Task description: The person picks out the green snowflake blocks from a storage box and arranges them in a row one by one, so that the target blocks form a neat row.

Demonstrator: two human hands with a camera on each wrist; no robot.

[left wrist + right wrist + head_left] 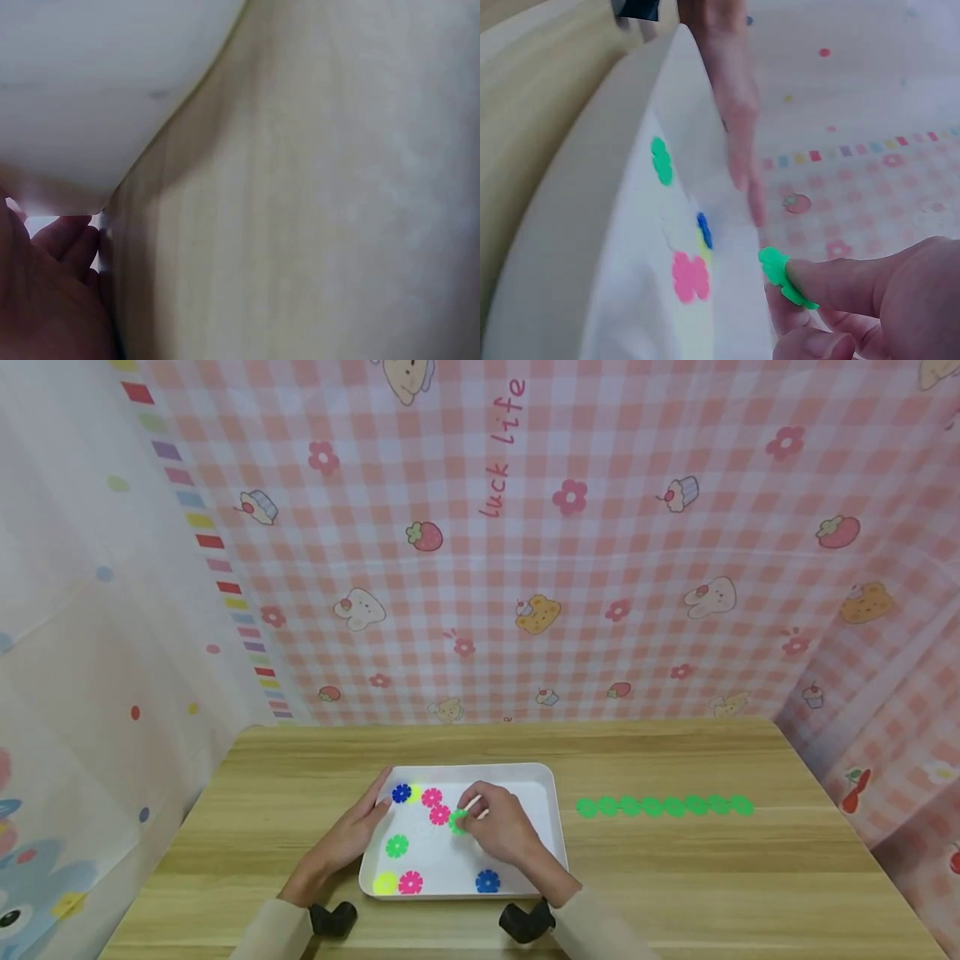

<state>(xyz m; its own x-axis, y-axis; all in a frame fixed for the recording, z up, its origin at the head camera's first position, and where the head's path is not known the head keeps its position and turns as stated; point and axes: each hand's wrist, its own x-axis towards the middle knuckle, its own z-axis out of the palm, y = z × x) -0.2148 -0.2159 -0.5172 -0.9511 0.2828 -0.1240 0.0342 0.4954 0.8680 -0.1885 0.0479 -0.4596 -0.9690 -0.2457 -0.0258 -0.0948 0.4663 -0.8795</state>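
My right hand (501,828) pinches a green snowflake disc (774,268) between thumb and fingers, over the middle of a white tray (442,864). The left hand (348,835) grips the tray's left side, thumb over the rim and fingers along the outer wall. Inside the tray lie two pink discs (432,797) near the held one, a dark blue disc (401,793) overlapping a yellow one, and a loose green disc (397,846). A yellow disc (385,883) and a pink disc (410,882) lie at the near left corner, a blue disc (487,882) at the near edge.
Right of the tray, several green discs (652,807) form a straight row on the wooden table (675,885). A checked pink curtain (480,577) hangs behind the table, with a white dotted one (135,635) at the left.
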